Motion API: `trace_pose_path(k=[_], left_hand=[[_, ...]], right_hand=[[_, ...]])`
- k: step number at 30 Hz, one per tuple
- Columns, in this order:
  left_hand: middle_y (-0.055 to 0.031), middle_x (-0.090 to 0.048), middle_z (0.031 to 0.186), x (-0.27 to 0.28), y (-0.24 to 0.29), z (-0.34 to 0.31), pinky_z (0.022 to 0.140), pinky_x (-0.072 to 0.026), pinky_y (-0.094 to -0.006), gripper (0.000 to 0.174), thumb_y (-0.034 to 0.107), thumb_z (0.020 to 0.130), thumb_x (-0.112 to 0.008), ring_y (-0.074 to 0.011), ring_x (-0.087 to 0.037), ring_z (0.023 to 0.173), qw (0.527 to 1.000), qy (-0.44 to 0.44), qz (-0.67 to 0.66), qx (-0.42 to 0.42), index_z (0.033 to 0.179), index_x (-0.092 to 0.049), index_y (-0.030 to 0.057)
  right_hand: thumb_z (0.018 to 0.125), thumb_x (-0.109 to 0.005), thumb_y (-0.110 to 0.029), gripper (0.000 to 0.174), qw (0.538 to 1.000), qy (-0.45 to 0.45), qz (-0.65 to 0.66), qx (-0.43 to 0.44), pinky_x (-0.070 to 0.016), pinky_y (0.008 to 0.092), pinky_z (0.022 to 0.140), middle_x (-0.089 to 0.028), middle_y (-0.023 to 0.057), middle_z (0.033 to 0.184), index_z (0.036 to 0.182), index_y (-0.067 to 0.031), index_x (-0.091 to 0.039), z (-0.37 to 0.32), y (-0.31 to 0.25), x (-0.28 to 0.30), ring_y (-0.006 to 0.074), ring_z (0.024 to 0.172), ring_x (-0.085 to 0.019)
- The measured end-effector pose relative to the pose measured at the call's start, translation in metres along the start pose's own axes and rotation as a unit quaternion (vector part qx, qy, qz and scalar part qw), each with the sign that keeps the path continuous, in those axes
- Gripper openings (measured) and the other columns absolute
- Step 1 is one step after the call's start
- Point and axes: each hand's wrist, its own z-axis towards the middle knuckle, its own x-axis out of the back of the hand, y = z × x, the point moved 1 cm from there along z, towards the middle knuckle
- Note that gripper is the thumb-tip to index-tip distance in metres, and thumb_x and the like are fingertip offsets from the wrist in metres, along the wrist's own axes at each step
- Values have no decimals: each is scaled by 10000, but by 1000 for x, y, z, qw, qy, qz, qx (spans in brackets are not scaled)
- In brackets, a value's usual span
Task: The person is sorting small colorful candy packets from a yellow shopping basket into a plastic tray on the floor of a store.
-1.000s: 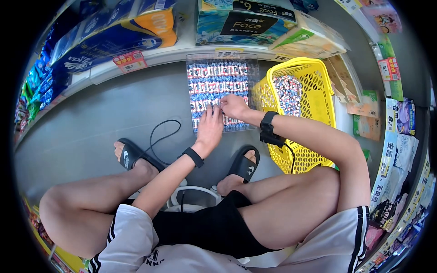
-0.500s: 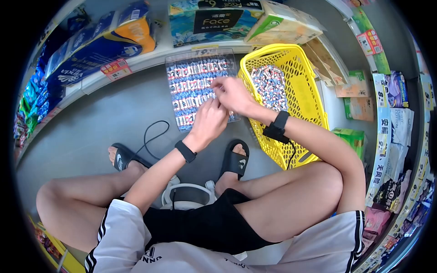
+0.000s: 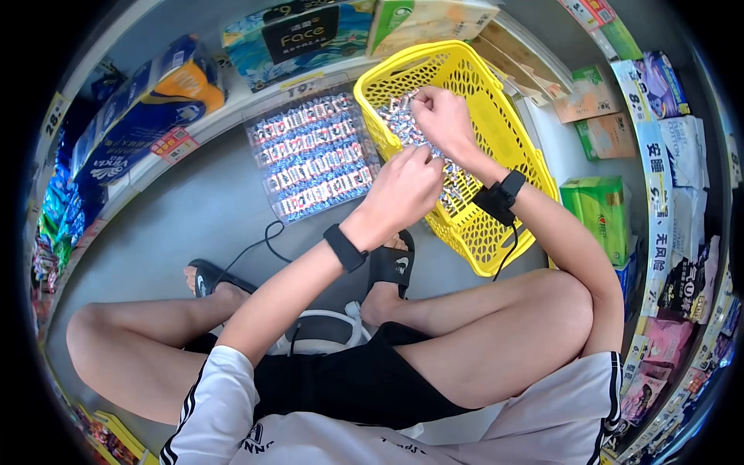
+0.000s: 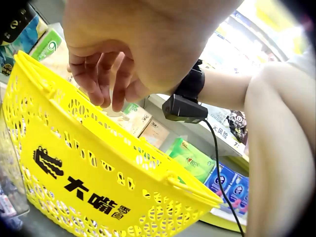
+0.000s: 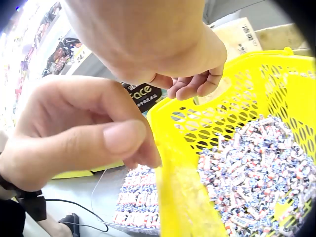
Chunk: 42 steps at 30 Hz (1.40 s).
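Note:
A yellow perforated basket (image 3: 496, 132) full of small wrapped candies (image 3: 399, 116) stands on the floor by the shelf. Left of it lies a clear tray (image 3: 310, 155) with the same candies laid in rows. My right hand (image 3: 442, 116) hovers inside the basket just above the candies, its fingers (image 5: 192, 85) curled; whether they hold a candy is hidden. At the basket's near rim (image 4: 98, 131) is my left hand (image 3: 407, 186), whose fingers (image 4: 98, 84) hang loosely curled with nothing seen in them. In the right wrist view, the candies (image 5: 256, 173) fill the basket bottom.
Tissue packs (image 3: 302, 31) and blue paper packs (image 3: 147, 101) line the low shelf behind. More goods fill the racks at right (image 3: 604, 209). My sandalled feet (image 3: 391, 267) rest on the grey floor, with a black cable (image 3: 263, 240) beside them.
Both hands left the clear tray and moved right to the yellow basket. The right hand now sits over the candies inside it, and the view has swung right.

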Motion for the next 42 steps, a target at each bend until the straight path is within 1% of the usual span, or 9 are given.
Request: trace_pose_path(k=[8,11,22,27,32,36,38,39,42], left_hand=[[-276,-655,755,-56,0,49,728,-557,-531,114,40,849,-605,-437,-677,763,996,-88,-14,-32,791,-651,-46],[-308,-677,822,-80,-16,67,778,-569,-527,160,50,844,-580,-459,-694,830,986,-164,4,-12,861,-704,-50],[-250,-738,954,-113,-32,129,812,-581,-466,252,182,858,-733,-389,-726,947,853,-504,128,-51,984,-757,-36],[-226,-741,1053,-134,-45,132,823,-592,-464,283,203,874,-754,-379,-727,998,824,-531,191,-56,1062,-749,-8],[-193,-754,1049,-160,-64,133,786,-609,-482,247,188,860,-757,-369,-744,991,822,-500,263,-74,1053,-763,34],[-89,-757,1175,-169,-65,133,872,-592,-437,274,276,948,-660,-287,-720,1108,761,-556,327,-69,1142,-783,128],[-111,-774,992,-180,-78,126,733,-614,-440,239,282,865,-743,-294,-764,925,775,-534,327,-88,988,-800,85],[-100,-777,1001,-183,-82,121,761,-610,-447,263,335,879,-726,-289,-760,941,787,-513,334,-80,975,-810,105],[-87,-780,1029,-196,-96,114,789,-606,-448,296,384,903,-697,-282,-750,985,763,-541,350,-46,990,-817,128]], right_hand=[[851,-653,-218,246,994,-86,-16,-70,-570,470,824,-734,242,880,950,-12,-745,-31,137,1,417,870,-720],[844,-636,-166,279,968,-192,-161,-27,-547,499,890,-724,250,1033,1074,-35,-723,-48,174,-11,425,1001,-692],[827,-611,-130,394,953,-274,-128,4,-515,458,1012,-650,132,1250,1210,-102,-701,-80,196,-34,328,1198,-627],[830,-654,-165,572,933,-330,-140,22,-494,430,1080,-570,126,1460,1401,-142,-621,-74,189,-32,320,1294,-588],[842,-654,-196,610,927,-348,-134,34,-503,432,1069,-580,136,1444,1444,-146,-574,-62,191,-43,321,1265,-609],[839,-654,-209,642,896,-412,-163,5,-533,451,1021,-612,193,1380,1466,-149,-530,-56,185,-52,365,1199,-639],[911,-649,-376,611,903,-398,-158,43,-489,448,1078,-614,214,1359,1378,8,-560,-60,186,-60,364,1282,-578],[845,-660,-227,613,897,-415,-150,14,-530,452,1027,-606,194,1392,1441,-124,-555,-57,168,-49,370,1207,-634],[847,-662,-242,577,908,-395,-134,43,-524,448,1041,-590,168,1427,1395,-72,-597,-58,175,-69,345,1249,-615]])
